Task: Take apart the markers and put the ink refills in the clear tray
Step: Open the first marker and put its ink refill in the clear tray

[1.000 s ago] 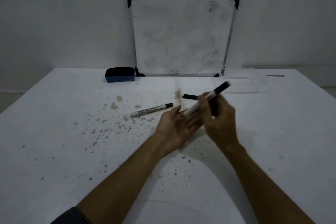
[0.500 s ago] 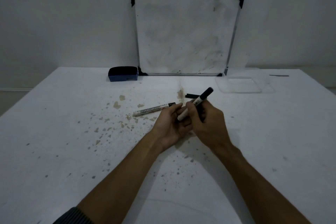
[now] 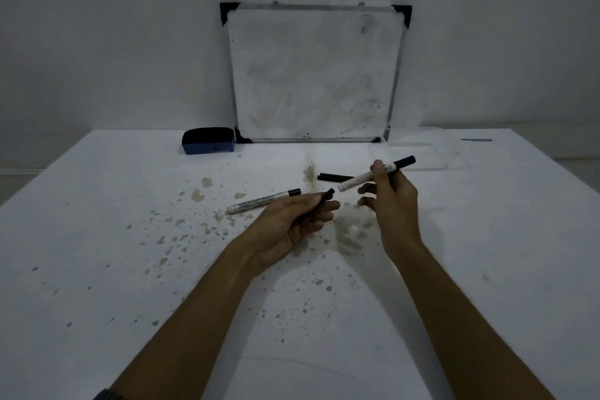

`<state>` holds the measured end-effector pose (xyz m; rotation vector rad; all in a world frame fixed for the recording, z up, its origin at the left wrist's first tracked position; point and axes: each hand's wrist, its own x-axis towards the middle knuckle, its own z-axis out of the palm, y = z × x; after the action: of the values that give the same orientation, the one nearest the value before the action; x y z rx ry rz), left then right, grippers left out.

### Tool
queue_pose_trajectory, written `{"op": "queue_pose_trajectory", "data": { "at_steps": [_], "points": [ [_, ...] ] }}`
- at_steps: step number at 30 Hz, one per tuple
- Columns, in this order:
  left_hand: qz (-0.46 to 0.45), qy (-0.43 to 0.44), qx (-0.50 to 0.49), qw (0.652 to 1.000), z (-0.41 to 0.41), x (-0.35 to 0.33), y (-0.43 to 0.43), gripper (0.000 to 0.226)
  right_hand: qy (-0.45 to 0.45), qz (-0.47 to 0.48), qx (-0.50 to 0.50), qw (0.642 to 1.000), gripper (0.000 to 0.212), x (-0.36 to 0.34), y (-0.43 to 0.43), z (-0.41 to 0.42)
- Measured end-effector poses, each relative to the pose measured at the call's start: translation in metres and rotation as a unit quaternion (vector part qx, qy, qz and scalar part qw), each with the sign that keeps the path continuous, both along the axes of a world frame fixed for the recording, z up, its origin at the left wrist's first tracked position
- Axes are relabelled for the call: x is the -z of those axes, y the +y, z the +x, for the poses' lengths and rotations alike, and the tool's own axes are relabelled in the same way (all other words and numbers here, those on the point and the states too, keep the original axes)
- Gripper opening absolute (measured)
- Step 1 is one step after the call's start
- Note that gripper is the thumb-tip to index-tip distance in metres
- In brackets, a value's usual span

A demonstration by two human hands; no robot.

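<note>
While pulled apart: barrel (image 3: 370, 176) pinched in right fingers (image 3: 378, 172), black refill (image 3: 316, 208) in left fingers (image 3: 319, 216); light, stiff, slick, gripped mid-length.

white marker barrel (image 3: 363, 179) held aloft, black refill (image 3: 316, 208) withdrawn

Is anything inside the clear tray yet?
The clear tray looks empty. A black piece lies on the table outside it; the left hand holds another. The tray is faint, so small contents could escape notice.
</note>
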<state>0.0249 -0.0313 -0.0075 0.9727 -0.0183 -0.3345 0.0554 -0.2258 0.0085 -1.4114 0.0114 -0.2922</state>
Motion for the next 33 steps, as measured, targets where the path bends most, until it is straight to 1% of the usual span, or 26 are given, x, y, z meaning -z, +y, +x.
{"op": "queue_pose_trajectory", "data": {
  "at_steps": [2,3,4,5,6,7,8,9,10,11,13,16,19,21,22,25,26,27,29,31,33],
  "points": [
    [0.074,-0.043,-0.020,0.996,0.002,0.001,0.006,0.026,0.028,0.051,-0.018,0.998,0.032,-0.002,-0.006,0.003],
    [0.138,-0.082,-0.038,0.986,0.003,0.002,0.009,0.025,0.038,0.053,-0.033,0.997,0.033,-0.002,-0.009,0.004],
    [0.213,-0.130,-0.061,0.966,0.003,0.004,0.011,0.024,0.043,0.022,-0.043,0.998,0.035,-0.001,-0.012,0.004],
    [0.287,-0.176,-0.089,0.937,0.002,0.006,0.013,0.024,0.040,-0.043,-0.042,0.997,0.040,0.001,-0.014,0.005],
    [0.351,-0.214,-0.114,0.904,0.001,0.009,0.013,0.024,0.031,-0.130,-0.031,0.991,0.044,0.005,-0.015,0.005],
    [0.408,-0.246,-0.133,0.869,0.000,0.012,0.013,0.025,0.019,-0.222,-0.014,0.975,0.046,0.008,-0.014,0.005],
    [0.461,-0.274,-0.142,0.832,-0.002,0.014,0.011,0.026,0.004,-0.310,0.001,0.951,0.043,0.010,-0.014,0.005],
    [0.513,-0.297,-0.145,0.792,-0.003,0.016,0.008,0.027,-0.010,-0.382,0.006,0.924,0.037,0.013,-0.013,0.005],
    [0.555,-0.313,-0.150,0.756,-0.004,0.018,0.004,0.027,-0.020,-0.443,0.001,0.896,0.036,0.015,-0.013,0.005],
    [0.580,-0.322,-0.160,0.731,-0.004,0.018,0.000,0.027,-0.025,-0.489,-0.013,0.872,0.041,0.019,-0.013,0.005],
    [0.592,-0.331,-0.188,0.710,-0.002,0.019,-0.005,0.023,-0.034,-0.542,-0.045,0.838,0.049,0.026,-0.012,0.004],
    [0.608,-0.344,-0.219,0.681,-0.001,0.022,-0.008,0.021,-0.055,-0.577,-0.067,0.812,0.048,0.034,-0.009,0.002],
    [0.606,-0.362,-0.233,0.669,-0.001,0.022,-0.008,0.020,-0.073,-0.598,-0.060,0.796,0.047,0.034,-0.011,0.001],
    [0.597,-0.368,-0.223,0.677,-0.002,0.021,-0.009,0.019,-0.070,-0.605,-0.068,0.790,0.047,0.034,-0.013,0.000],
    [0.589,-0.362,-0.219,0.689,-0.002,0.020,-0.011,0.020,-0.063,-0.597,-0.078,0.796,0.048,0.034,-0.014,0.000],
    [0.549,-0.326,-0.228,0.735,-0.002,0.015,-0.021,0.024,-0.010,-0.513,-0.087,0.854,0.048,0.028,-0.027,0.006],
    [0.539,-0.324,-0.224,0.744,-0.001,0.010,-0.027,0.025,0.002,-0.497,-0.076,0.865,0.043,0.025,-0.038,0.011],
    [0.535,-0.332,-0.209,0.748,0.001,0.005,-0.033,0.025,0.014,-0.495,-0.065,0.866,0.038,0.022,-0.051,0.017],
    [0.533,-0.356,-0.163,0.750,0.013,-0.009,-0.050,0.025,0.049,-0.507,-0.051,0.859,0.030,0.017,-0.080,0.030],
    [0.542,-0.358,-0.130,0.749,0.031,-0.024,-0.069,0.023,0.076,-0.519,-0.034,0.850,0.027,0.011,-0.108,0.042],
    [0.553,-0.361,-0.120,0.741,0.055,-0.040,-0.092,0.020,0.078,-0.551,0.015,0.831,0.027,0.006,-0.132,0.052]
  ]
}}
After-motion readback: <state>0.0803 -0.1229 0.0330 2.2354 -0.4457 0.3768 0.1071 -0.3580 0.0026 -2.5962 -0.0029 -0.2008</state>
